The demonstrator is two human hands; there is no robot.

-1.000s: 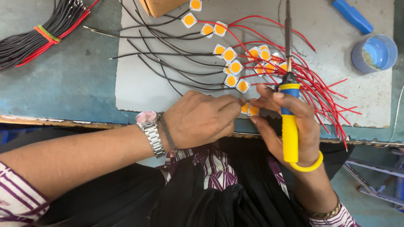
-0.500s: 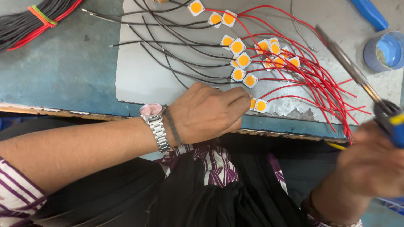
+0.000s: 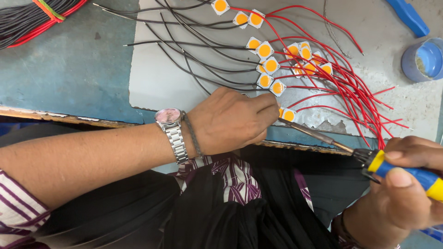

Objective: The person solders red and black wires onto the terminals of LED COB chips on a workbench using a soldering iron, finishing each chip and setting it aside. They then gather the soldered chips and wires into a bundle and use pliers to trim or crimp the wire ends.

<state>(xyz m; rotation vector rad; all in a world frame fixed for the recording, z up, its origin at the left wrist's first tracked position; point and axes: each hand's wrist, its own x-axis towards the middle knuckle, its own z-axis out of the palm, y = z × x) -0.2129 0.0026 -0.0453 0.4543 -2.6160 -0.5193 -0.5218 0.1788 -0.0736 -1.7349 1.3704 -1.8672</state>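
My left hand (image 3: 233, 121), with a wristwatch on its wrist, rests at the front edge of a grey metal sheet (image 3: 157, 83). Its fingertips press on a small white square chip with an orange centre (image 3: 287, 114). At the lower right my right hand (image 3: 406, 184) grips the yellow and blue handle of a soldering iron (image 3: 406, 171). The iron's thin metal tip (image 3: 295, 126) reaches left, right beside that chip. Several more such chips (image 3: 270, 64) lie on the sheet, each with a black wire and a red wire (image 3: 350, 87).
A bundle of black and red wires (image 3: 32, 18) lies at the top left on the blue-green bench (image 3: 69, 69). A small blue cup (image 3: 423, 59) and a blue tool (image 3: 408, 17) sit at the top right. The bench's worn front edge (image 3: 55, 116) runs under my left forearm.
My right hand swung the soldering iron away to the right and down, then brought its tip back in low from the right to the chip. The left hand stayed on the chip.
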